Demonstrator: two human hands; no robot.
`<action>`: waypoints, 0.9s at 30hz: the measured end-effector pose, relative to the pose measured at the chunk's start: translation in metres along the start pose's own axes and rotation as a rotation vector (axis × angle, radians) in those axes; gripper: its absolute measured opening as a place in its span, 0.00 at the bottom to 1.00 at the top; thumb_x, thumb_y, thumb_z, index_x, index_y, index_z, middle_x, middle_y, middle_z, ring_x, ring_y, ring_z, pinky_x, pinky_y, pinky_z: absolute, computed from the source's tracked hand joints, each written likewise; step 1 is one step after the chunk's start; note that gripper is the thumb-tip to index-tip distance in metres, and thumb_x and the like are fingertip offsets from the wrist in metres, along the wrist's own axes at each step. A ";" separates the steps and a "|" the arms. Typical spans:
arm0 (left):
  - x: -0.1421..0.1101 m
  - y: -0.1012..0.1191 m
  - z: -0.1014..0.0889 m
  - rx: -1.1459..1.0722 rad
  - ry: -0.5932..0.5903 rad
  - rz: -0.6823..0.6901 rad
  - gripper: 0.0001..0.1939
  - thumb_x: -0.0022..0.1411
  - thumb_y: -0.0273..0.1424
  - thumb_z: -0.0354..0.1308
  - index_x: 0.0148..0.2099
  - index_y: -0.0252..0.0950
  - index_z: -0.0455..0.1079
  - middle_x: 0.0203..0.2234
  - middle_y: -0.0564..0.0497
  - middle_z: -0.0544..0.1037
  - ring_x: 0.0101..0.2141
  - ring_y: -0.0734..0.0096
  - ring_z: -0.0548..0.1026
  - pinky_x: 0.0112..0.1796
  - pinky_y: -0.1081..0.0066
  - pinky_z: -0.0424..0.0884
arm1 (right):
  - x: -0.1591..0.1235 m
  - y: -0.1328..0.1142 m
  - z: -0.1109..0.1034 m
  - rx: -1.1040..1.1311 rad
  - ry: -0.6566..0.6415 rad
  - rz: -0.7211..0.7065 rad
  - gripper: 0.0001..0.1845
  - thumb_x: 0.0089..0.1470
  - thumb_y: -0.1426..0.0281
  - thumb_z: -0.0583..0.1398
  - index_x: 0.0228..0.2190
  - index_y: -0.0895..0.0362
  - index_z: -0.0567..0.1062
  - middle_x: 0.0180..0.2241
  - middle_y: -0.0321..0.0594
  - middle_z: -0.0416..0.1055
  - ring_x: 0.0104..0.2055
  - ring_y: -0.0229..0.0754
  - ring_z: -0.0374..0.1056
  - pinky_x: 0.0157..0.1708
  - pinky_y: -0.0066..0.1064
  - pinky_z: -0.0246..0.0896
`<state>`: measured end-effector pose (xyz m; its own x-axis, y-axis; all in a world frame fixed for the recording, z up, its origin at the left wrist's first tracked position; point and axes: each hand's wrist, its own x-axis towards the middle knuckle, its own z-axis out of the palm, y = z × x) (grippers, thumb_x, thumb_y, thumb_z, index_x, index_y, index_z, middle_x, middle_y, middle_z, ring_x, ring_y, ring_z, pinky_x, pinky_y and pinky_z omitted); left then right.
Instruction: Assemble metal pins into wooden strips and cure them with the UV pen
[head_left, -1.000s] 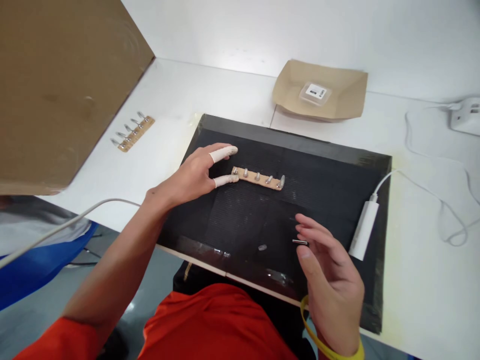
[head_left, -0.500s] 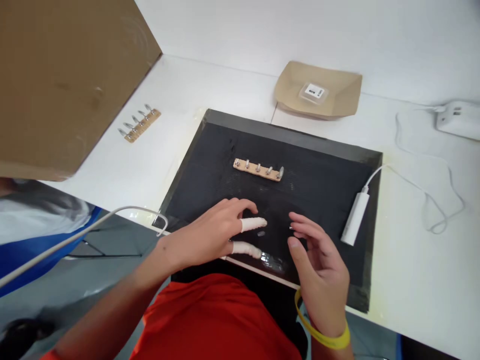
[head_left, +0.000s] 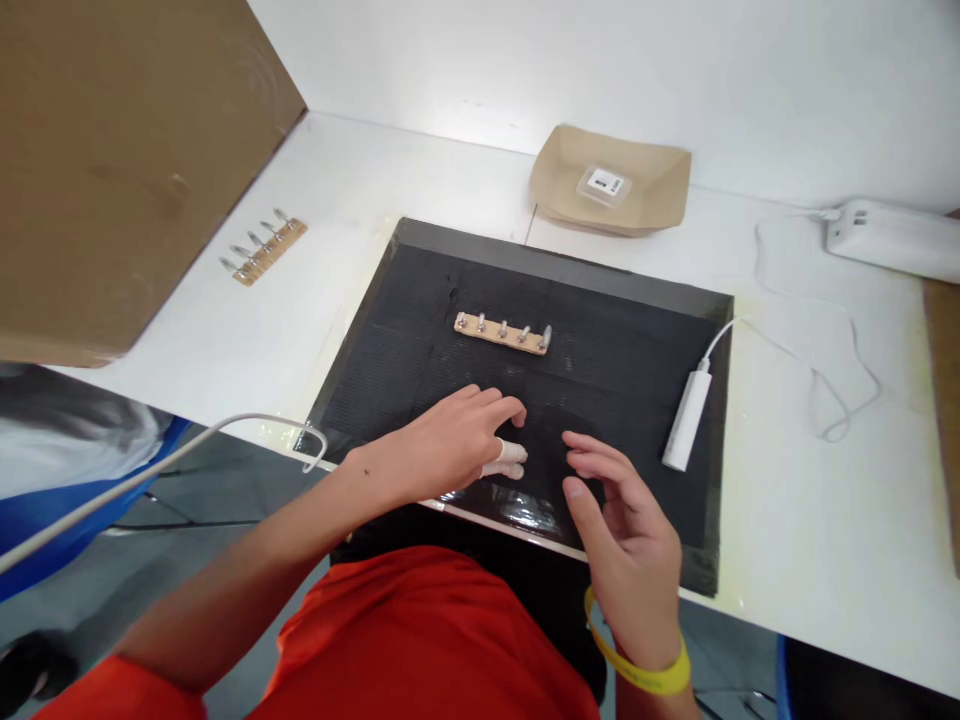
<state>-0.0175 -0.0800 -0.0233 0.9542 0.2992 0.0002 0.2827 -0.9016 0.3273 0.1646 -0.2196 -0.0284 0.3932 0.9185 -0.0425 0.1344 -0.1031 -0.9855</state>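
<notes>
My left hand (head_left: 469, 440) is low over the black mat (head_left: 615, 360), white coverings on its thumb and forefinger. Those two covered tips are pressed together in a pinch; what lies between them, if anything, is hidden. To its right my right hand (head_left: 634, 530) hovers with thumb and fingers curved and apart, nothing plainly held. Beyond both hands lies a cardboard strip (head_left: 491, 331) with several small upright pegs. Its right-end peg carries a clear, nail-shaped tip (head_left: 547, 336).
Another cardboard strip (head_left: 259, 258) with several pointed clear tips lies left, beside a big brown board (head_left: 135, 180). A paper tray (head_left: 652, 190) at the back holds a labelled clear box (head_left: 604, 186). Right are a corded white stick-shaped device (head_left: 687, 420) and a white power strip (head_left: 892, 238).
The left thumb and forefinger have closed together where a small clear piece lay on the mat; that piece no longer shows. My right hand keeps its shape. The view has shifted slightly.
</notes>
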 end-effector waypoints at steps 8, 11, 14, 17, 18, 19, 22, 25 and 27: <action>-0.013 -0.008 0.003 0.043 0.097 0.004 0.09 0.71 0.26 0.61 0.37 0.36 0.81 0.55 0.45 0.78 0.47 0.60 0.75 0.46 0.60 0.66 | 0.002 0.000 -0.002 -0.043 -0.016 0.014 0.05 0.65 0.66 0.63 0.42 0.46 0.80 0.52 0.38 0.78 0.57 0.42 0.73 0.57 0.38 0.66; -0.019 -0.009 0.003 0.051 0.124 -0.007 0.07 0.65 0.20 0.65 0.37 0.36 0.81 0.56 0.44 0.78 0.48 0.59 0.75 0.47 0.59 0.67 | 0.001 0.000 -0.002 -0.044 -0.008 0.022 0.05 0.65 0.66 0.63 0.42 0.46 0.80 0.52 0.38 0.78 0.57 0.42 0.73 0.57 0.37 0.66; -0.024 -0.011 0.001 0.064 0.173 -0.015 0.04 0.66 0.24 0.66 0.40 0.37 0.82 0.55 0.44 0.79 0.50 0.55 0.75 0.48 0.58 0.68 | 0.001 -0.001 -0.001 -0.047 -0.007 0.022 0.04 0.65 0.66 0.63 0.41 0.47 0.80 0.51 0.39 0.79 0.56 0.42 0.73 0.57 0.38 0.66; -0.027 -0.013 -0.001 0.092 0.205 -0.036 0.06 0.71 0.31 0.63 0.43 0.38 0.82 0.54 0.44 0.80 0.52 0.52 0.75 0.50 0.56 0.68 | 0.001 -0.002 -0.001 -0.057 -0.020 0.017 0.05 0.65 0.66 0.63 0.42 0.47 0.80 0.51 0.40 0.79 0.56 0.43 0.74 0.57 0.39 0.67; -0.027 -0.015 -0.002 0.099 0.209 -0.044 0.07 0.71 0.32 0.63 0.44 0.38 0.82 0.54 0.44 0.80 0.53 0.52 0.74 0.51 0.56 0.67 | 0.001 -0.002 -0.001 -0.060 -0.024 0.015 0.05 0.65 0.65 0.63 0.42 0.47 0.80 0.51 0.40 0.79 0.56 0.43 0.74 0.57 0.39 0.67; -0.028 -0.016 -0.002 0.104 0.211 -0.053 0.07 0.72 0.31 0.62 0.45 0.38 0.82 0.54 0.44 0.80 0.54 0.51 0.74 0.52 0.55 0.66 | 0.002 -0.003 0.000 -0.062 -0.028 0.013 0.05 0.65 0.65 0.63 0.42 0.47 0.80 0.51 0.40 0.79 0.56 0.44 0.74 0.56 0.39 0.67; -0.030 -0.019 -0.002 0.114 0.237 -0.076 0.08 0.72 0.30 0.61 0.47 0.40 0.82 0.55 0.44 0.80 0.55 0.51 0.74 0.54 0.53 0.64 | 0.002 -0.003 0.000 -0.068 -0.037 0.015 0.05 0.65 0.65 0.63 0.42 0.47 0.80 0.52 0.40 0.78 0.57 0.44 0.73 0.57 0.40 0.67; -0.032 -0.020 -0.002 0.123 0.240 -0.126 0.09 0.74 0.31 0.59 0.49 0.39 0.81 0.55 0.42 0.80 0.56 0.51 0.74 0.55 0.52 0.63 | 0.002 -0.003 0.000 -0.077 -0.051 0.022 0.05 0.65 0.65 0.63 0.42 0.48 0.79 0.52 0.42 0.78 0.57 0.45 0.73 0.57 0.42 0.67; -0.033 -0.020 -0.003 0.108 0.224 -0.165 0.10 0.75 0.32 0.57 0.50 0.37 0.80 0.56 0.41 0.80 0.56 0.52 0.75 0.55 0.53 0.64 | 0.002 -0.003 0.000 -0.081 -0.054 0.024 0.05 0.65 0.65 0.63 0.42 0.48 0.79 0.52 0.42 0.78 0.57 0.46 0.73 0.57 0.43 0.67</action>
<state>-0.0555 -0.0707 -0.0272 0.8522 0.4955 0.1681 0.4526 -0.8593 0.2383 0.1649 -0.2172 -0.0257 0.3476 0.9345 -0.0770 0.1994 -0.1539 -0.9678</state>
